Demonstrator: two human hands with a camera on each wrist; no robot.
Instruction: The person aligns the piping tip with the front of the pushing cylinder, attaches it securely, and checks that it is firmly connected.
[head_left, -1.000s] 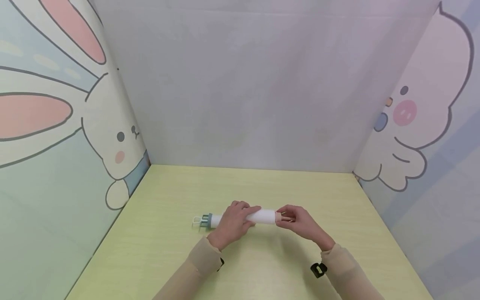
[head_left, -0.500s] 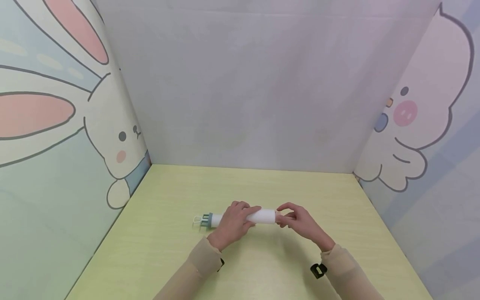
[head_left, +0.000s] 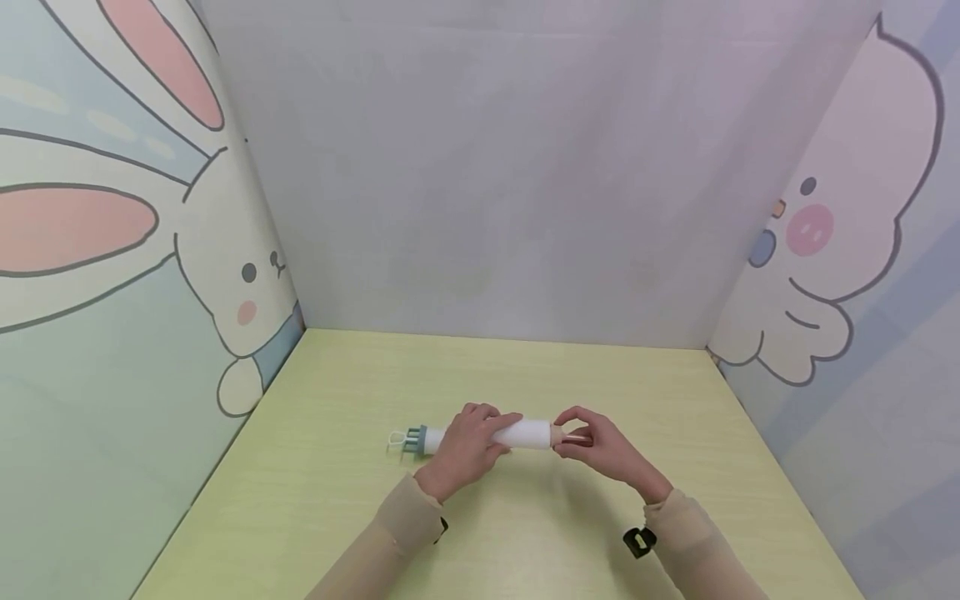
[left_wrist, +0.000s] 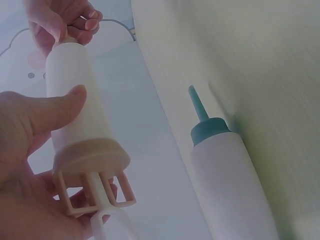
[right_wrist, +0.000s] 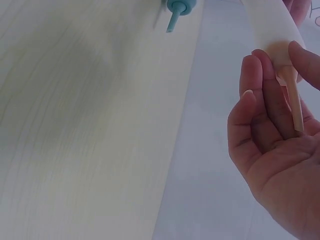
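Observation:
My left hand (head_left: 468, 450) grips the barrel of a large white syringe (left_wrist: 82, 100) with a beige finger-grip collar and a white looped plunger handle. At the barrel's far end, my right hand (head_left: 600, 446) pinches the beige nozzle cap (right_wrist: 281, 57) between thumb and fingers. The cap's long thin tip points down toward the right palm. Below the left hand lies a second white syringe (left_wrist: 232, 185) with a teal nozzle cap (left_wrist: 210, 129). Its teal collar (head_left: 415, 440) and white plunger handle show left of the left hand in the head view; the hand hides its middle.
The pale yellow tabletop (head_left: 375, 375) stretches around both hands. A grey backdrop (head_left: 487, 192) rises behind it, with cartoon-printed panels (head_left: 217, 275) at the sides. Both sleeves reach in from the front edge, with black wrist straps (head_left: 639, 542).
The right fingers have shifted around the nozzle cap, and its thin tip shows between them again. The left hand and both syringes stay nearly in place.

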